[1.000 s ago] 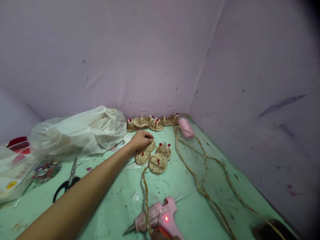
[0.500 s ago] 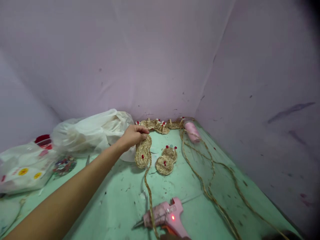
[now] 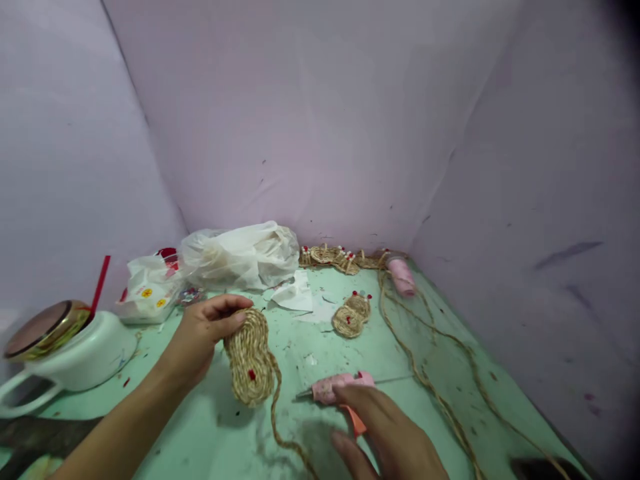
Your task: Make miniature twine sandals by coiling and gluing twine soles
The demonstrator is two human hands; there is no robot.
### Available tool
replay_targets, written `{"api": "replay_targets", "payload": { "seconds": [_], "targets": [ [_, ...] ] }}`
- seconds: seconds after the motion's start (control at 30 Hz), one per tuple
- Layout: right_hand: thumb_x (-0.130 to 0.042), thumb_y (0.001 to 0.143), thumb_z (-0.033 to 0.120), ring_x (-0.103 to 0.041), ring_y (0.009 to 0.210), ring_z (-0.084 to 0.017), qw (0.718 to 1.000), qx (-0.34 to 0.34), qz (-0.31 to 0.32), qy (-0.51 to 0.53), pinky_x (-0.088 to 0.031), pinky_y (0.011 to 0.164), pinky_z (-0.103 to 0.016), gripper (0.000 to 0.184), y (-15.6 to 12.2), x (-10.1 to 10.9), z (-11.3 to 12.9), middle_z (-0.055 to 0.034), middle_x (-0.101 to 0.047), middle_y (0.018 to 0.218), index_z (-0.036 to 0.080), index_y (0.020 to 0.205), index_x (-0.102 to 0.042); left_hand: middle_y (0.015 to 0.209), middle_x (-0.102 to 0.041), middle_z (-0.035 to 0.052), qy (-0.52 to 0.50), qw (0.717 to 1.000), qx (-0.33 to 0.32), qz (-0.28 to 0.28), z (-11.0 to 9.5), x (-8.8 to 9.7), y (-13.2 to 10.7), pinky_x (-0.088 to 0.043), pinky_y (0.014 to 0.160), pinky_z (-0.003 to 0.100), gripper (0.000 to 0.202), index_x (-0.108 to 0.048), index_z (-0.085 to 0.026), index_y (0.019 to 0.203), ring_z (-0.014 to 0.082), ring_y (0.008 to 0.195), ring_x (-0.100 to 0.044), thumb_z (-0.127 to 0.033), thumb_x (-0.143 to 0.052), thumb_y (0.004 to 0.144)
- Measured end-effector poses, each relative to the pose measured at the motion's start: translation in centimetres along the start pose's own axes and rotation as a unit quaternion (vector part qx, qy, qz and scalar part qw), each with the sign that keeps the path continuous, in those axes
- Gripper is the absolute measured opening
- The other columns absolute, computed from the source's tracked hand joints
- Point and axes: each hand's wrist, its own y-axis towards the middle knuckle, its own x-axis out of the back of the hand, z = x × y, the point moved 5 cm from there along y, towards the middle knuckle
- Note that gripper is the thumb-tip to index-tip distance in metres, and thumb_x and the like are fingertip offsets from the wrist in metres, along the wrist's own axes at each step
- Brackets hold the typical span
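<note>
My left hand pinches the top end of a flat coiled rope piece, shaped like a figure eight with a small red spot near its lower end. A loose tail of braided rope runs down from its right side. My right hand is over the handle side of a pink glue gun, thumb and fingers apart. The hand hides most of the handle; the orange trigger shows between thumb and fingers. The gun's nozzle points left, toward the rope piece.
A smaller coiled rope piece with beads lies beyond the gun. Along the back wall are more beaded rope pieces, a pink thread spool and a white plastic bag. Long ropes trail right. A white mug stands left.
The view has swung left, bringing the mug in. My left hand has brought the coiled rope piece nearer. My right hand has come up from the bottom edge over the glue gun.
</note>
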Motion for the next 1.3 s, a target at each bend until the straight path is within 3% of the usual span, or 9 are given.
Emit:
{"api": "replay_targets", "payload": {
  "seconds": [0.13,0.27,0.47,0.63,0.73,0.83,0.93,1.13,1.3],
  "targets": [
    [-0.060,0.076,0.034,-0.053,0.113,-0.026,0.975,-0.117,0.036,0.187,-0.042,0.096,-0.040,0.053,0.3,-1.7,1.0,-0.0104,-0.055,0.126,0.023,0.126,-0.048,0.067,-0.068,0.0025,-0.043,0.999,0.004,-0.018,-0.1,1.3,-3.7,-0.043,0.059,0.025,0.025,-0.068,-0.017,0.073,0.0152,0.062,-0.058,-0.023,-0.075,0.049],
    [-0.064,0.068,0.034,-0.055,0.107,-0.025,0.897,-0.212,0.092,0.377,-0.043,0.092,-0.041,0.058,-0.3,-5.4,3.2,-0.0129,-0.058,0.117,0.019,0.121,-0.049,0.067,-0.067,0.0015,-0.072,0.997,0.006,-0.037,0.5,1.9,-6.2,-0.042,0.059,0.023,0.027,-0.067,-0.016,0.074,0.0135,0.062,-0.057,-0.024,-0.074,0.050],
    [-0.070,0.056,0.027,-0.059,0.062,-0.016,0.809,-0.258,0.144,0.508,-0.041,0.050,-0.024,0.044,-0.6,-8.9,4.7,-0.0055,-0.065,0.076,0.016,0.097,-0.056,0.066,-0.062,-0.0026,-0.124,0.987,0.023,-0.103,3.3,3.4,-8.6,-0.039,0.055,0.018,0.029,-0.061,-0.016,0.076,0.0088,0.060,-0.053,-0.023,-0.072,0.051],
    [-0.064,0.062,0.021,-0.051,0.052,-0.011,0.849,-0.211,0.089,0.477,-0.035,0.047,-0.022,0.023,-0.3,-8.1,3.9,0.0000,-0.061,0.062,0.015,0.084,-0.065,0.061,-0.058,-0.0026,-0.087,0.994,0.062,-0.031,4.4,4.0,-8.9,-0.039,0.051,0.021,0.024,-0.057,-0.015,0.070,0.0102,0.055,-0.050,-0.020,-0.069,0.049],
    [-0.061,0.066,0.019,-0.056,0.062,-0.014,0.863,-0.171,0.111,0.462,-0.041,0.056,-0.025,0.022,-0.2,-7.5,3.9,-0.0013,-0.065,0.069,0.016,0.087,-0.068,0.057,-0.056,-0.0024,0.067,0.995,0.036,0.057,3.5,4.0,-8.7,-0.037,0.050,0.021,0.017,-0.058,-0.015,0.064,0.0111,0.053,-0.048,-0.024,-0.068,0.055],
    [-0.062,0.067,0.020,-0.061,0.076,-0.019,0.866,-0.161,0.151,0.449,-0.045,0.067,-0.029,0.025,-0.5,-7.4,3.9,-0.0042,-0.069,0.080,0.016,0.090,-0.068,0.066,-0.060,-0.0003,0.225,0.956,0.004,0.190,3.4,3.0,-9.2,-0.039,0.057,0.022,0.019,-0.064,-0.015,0.073,0.0134,0.062,-0.051,-0.028,-0.067,0.060],
    [-0.060,0.071,0.022,-0.062,0.086,-0.021,0.886,-0.148,0.174,0.404,-0.046,0.076,-0.032,0.027,-0.8,-7.3,3.9,-0.0067,-0.070,0.091,0.016,0.096,-0.067,0.071,-0.063,0.0007,0.261,0.916,0.052,0.300,4.8,1.8,-10.3,-0.039,0.059,0.022,0.021,-0.067,-0.016,0.081,0.0151,0.066,-0.053,-0.025,-0.063,0.062],
    [-0.067,0.064,0.024,-0.060,0.066,-0.017,0.953,-0.103,0.269,0.090,-0.044,0.060,-0.027,0.052,-1.2,-4.0,3.4,-0.0040,-0.069,0.090,0.024,0.116,-0.059,0.056,-0.054,-0.0027,0.237,0.923,0.101,0.286,6.5,1.6,-10.2,-0.032,0.047,0.019,0.013,-0.065,-0.015,0.066,0.0111,0.052,-0.045,-0.026,-0.059,0.062],
    [-0.059,0.056,0.008,-0.055,0.051,-0.015,0.942,-0.098,0.270,-0.176,-0.032,0.047,-0.026,0.028,-2.3,1.9,0.2,0.0003,-0.064,0.056,0.028,0.072,-0.070,0.051,-0.048,-0.0040,0.218,0.939,0.109,0.242,5.9,2.7,-9.3,-0.027,0.045,0.020,0.011,-0.061,-0.014,0.060,0.0091,0.048,-0.039,-0.026,-0.060,0.060]
  ]
}}
